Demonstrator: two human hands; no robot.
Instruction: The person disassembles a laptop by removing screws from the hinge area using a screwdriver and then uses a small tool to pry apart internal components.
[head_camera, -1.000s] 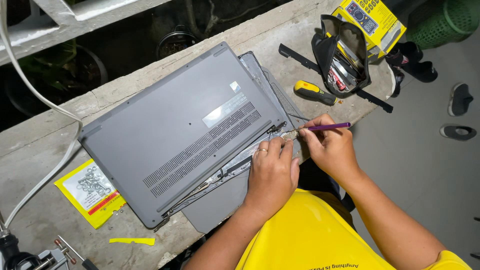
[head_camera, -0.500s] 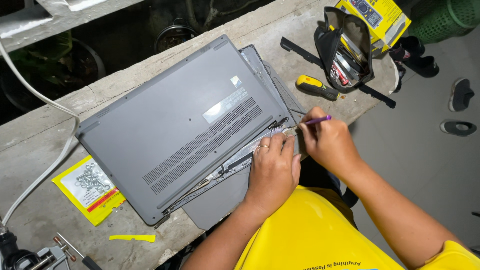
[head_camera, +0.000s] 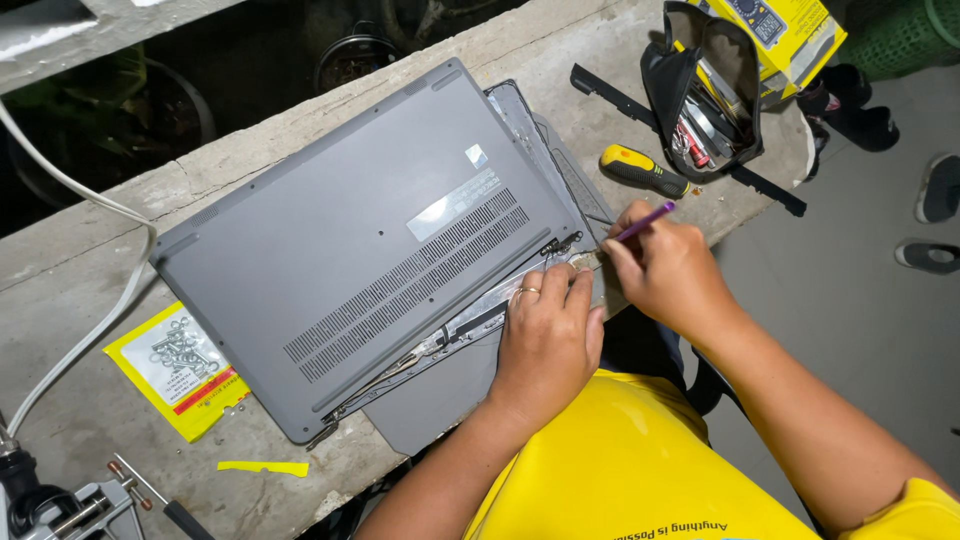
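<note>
A grey laptop (head_camera: 360, 240) lies bottom-up on a concrete ledge (head_camera: 90, 400), its base cover lifted along the near edge so the hinge strip shows. My left hand (head_camera: 545, 335), with a ring on one finger, presses flat on that near edge beside the right hinge (head_camera: 560, 245). My right hand (head_camera: 665, 270) grips a thin purple-handled tool (head_camera: 645, 220) whose tip points at the hinge corner. The tool's tip is hidden behind my fingers.
A yellow-handled screwdriver (head_camera: 640, 170) and an open black tool pouch (head_camera: 705, 90) lie to the right, with a yellow box (head_camera: 790, 30) behind. A yellow packet of screws (head_camera: 180, 365) and a white cable (head_camera: 100, 320) are on the left. A metal clamp (head_camera: 80, 505) sits at the bottom left.
My right hand has drawn the purple tool closer to the hinge corner, with less of the handle showing. The left hand stays pressed on the laptop's edge.
</note>
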